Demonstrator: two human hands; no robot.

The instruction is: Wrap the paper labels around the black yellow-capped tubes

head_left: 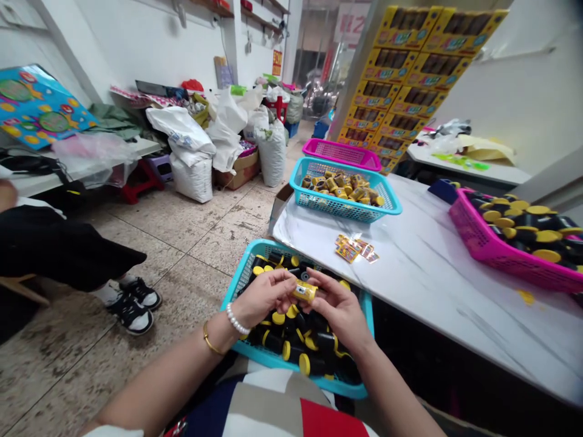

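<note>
My left hand [264, 297] and my right hand [339, 309] meet above a turquoise basket [241, 279] on my lap. Between their fingertips they pinch a small black bottle wrapped in a yellow label [305, 292], held sideways. Both hands are closed on it. The basket under them holds several black bottles with yellow caps [296, 337]. A few loose yellow labels [356, 249] lie on the white table [432, 279] just beyond my hands.
A second turquoise basket [387, 203] of labelled bottles and a pink basket [341, 152] stand farther back. Another pink basket [492, 249] of capped bottles is at right. Another person's legs and shoes [132, 300] are at left; sacks and boxes crowd the floor behind.
</note>
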